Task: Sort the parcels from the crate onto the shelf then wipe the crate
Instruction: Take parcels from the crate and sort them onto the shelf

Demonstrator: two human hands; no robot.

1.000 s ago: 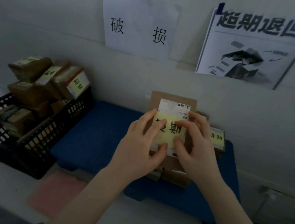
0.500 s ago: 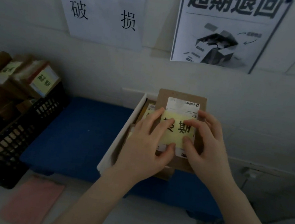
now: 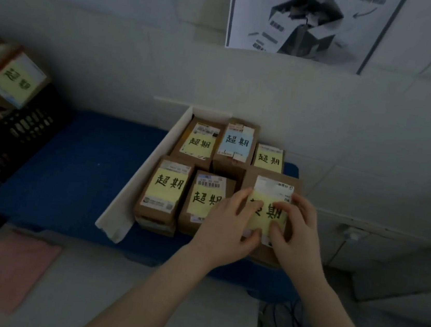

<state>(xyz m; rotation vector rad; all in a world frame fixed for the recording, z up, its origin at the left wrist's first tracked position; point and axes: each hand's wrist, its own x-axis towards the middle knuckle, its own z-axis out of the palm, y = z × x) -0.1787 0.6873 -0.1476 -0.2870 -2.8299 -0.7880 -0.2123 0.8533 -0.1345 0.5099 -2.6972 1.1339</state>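
A brown cardboard parcel [image 3: 273, 189] with a white label and a yellow note sits low at the right end of a group of parcels on the blue shelf [image 3: 72, 173]. My left hand [image 3: 226, 224] grips its left side and my right hand [image 3: 296, 225] grips its right side, fingers over the note. Several labelled parcels [image 3: 168, 187] stand in two rows to its left and behind it. The black crate [image 3: 2, 142] is at the far left, with a labelled parcel [image 3: 15, 79] showing above it.
A white divider board [image 3: 142, 173] stands along the left of the parcel group. A pink cloth [image 3: 5, 270] lies on the pale floor at lower left. Two paper signs [image 3: 307, 22] hang on the white wall. Cables [image 3: 287, 324] lie at lower right.
The view has moved right and down. Both hands have lowered the parcel in among the group, which now shows in full; the crate has slid to the left edge.
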